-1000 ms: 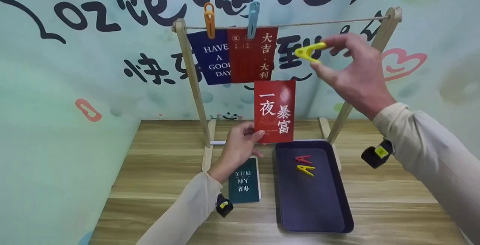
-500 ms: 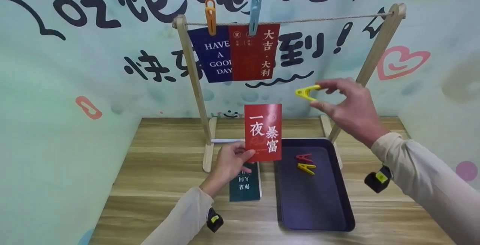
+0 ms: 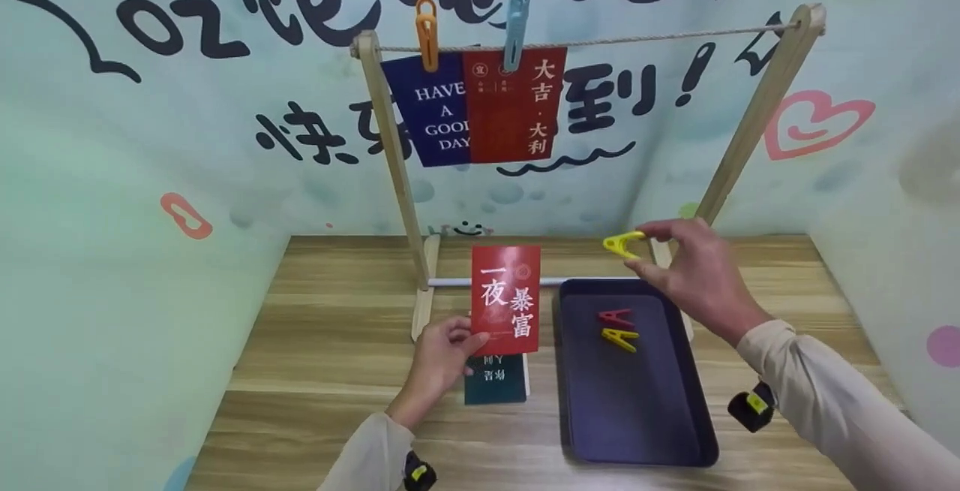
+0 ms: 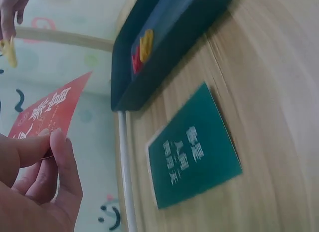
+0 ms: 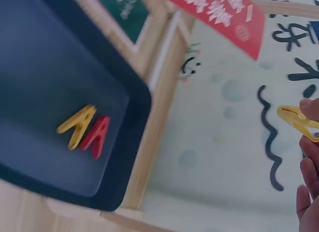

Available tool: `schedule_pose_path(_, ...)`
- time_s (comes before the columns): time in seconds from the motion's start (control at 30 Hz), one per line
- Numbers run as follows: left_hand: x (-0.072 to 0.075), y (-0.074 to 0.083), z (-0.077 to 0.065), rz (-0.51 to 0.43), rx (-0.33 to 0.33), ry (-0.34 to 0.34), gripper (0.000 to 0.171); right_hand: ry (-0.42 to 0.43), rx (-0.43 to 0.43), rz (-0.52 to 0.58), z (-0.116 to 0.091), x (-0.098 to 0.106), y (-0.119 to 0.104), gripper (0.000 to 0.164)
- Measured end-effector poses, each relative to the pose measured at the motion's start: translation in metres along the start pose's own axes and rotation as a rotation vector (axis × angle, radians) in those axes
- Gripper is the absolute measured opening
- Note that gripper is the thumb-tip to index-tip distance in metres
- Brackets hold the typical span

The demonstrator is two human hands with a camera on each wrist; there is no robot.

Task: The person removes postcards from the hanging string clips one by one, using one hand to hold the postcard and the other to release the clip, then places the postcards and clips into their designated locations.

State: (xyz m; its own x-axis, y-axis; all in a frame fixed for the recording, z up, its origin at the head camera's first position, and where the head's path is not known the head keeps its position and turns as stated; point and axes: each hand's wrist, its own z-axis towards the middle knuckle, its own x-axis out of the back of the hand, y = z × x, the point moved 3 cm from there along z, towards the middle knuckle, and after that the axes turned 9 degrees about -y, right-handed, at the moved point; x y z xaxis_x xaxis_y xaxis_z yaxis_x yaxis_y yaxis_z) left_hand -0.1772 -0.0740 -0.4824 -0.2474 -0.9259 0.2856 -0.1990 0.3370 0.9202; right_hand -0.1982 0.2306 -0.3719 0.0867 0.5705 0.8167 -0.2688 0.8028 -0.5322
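My left hand (image 3: 437, 365) pinches a red card (image 3: 505, 299) with white characters by its lower left corner, held upright above the table. Behind and below it lies a green card (image 3: 495, 386), partly covered in the head view but in full sight in the left wrist view. My right hand (image 3: 701, 273) holds a yellow clothespin (image 3: 622, 244) by its handle ends between thumb and fingers, over the far right corner of the dark tray (image 3: 637, 431). Inside that tray rest a red clothespin (image 3: 615, 317) and another yellow clothespin (image 5: 77, 126).
A wooden frame (image 3: 394, 168) carries a rope (image 3: 675, 35). From it hang a blue card (image 3: 431, 112) under an orange clothespin (image 3: 427, 33) and a red card (image 3: 517, 112) under a light blue clothespin (image 3: 516, 29). A white bar (image 3: 450, 282) joins the frame's feet.
Both hands have come down from near the rope, the left with the red card and the right with the yellow clothespin. The card has also shifted left and covers more of the green card.
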Motion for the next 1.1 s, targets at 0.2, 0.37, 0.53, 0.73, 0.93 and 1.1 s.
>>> schedule_pose_path(0.2, 0.000, -0.026, -0.005, 0.040, 0.003, 0.029, 0.023, -0.032, 0.013, 0.034, -0.016, -0.017, 0.021, 0.042)
schedule_pose_path(0.37, 0.000, -0.044, -0.009, 0.032, 0.001, 0.008, 0.023, -0.069, 0.002, 0.051, -0.028, -0.036, 0.037, 0.042)
schedule_pose_path(0.53, 0.001, -0.060, -0.011, 0.016, 0.049, -0.011, 0.023, -0.100, -0.016, 0.031, -0.039, -0.056, 0.050, 0.040)
schedule_pose_path(0.73, -0.001, -0.075, -0.016, 0.035, 0.074, -0.029, 0.021, -0.153, -0.069, 0.055, -0.051, -0.082, 0.065, 0.039)
schedule_pose_path(0.93, -0.002, -0.086, -0.020, 0.036, 0.082, -0.032, 0.020, -0.181, -0.101, 0.088, -0.064, -0.105, 0.075, 0.041)
schedule_pose_path(1.1, -0.003, -0.093, -0.022, 0.033, 0.073, -0.037, 0.021, -0.176, -0.094, 0.068, -0.069, -0.118, 0.082, 0.039)
